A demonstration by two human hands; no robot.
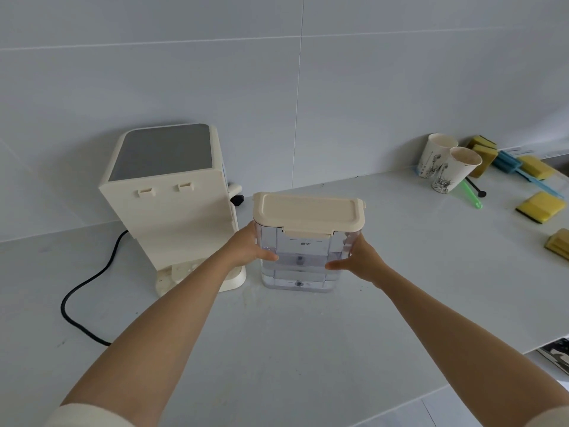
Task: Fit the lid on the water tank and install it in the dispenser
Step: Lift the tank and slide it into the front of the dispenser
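A clear plastic water tank (pixel 301 266) stands upright on the grey counter, a little water in its bottom. Its cream lid (pixel 308 214) sits on top, front latch down. My left hand (pixel 249 246) grips the tank's left side and my right hand (pixel 358 260) grips its right side. The cream dispenser (pixel 172 195) stands just left of the tank, its back panel with two slots facing me and its base plate bare.
A black power cord (pixel 89 285) loops from the dispenser across the counter at left. At the far right stand two paper cups (pixel 446 164), several yellow sponges (pixel 540 206), and blue and green utensils (pixel 511 167). The counter's front edge runs at lower right.
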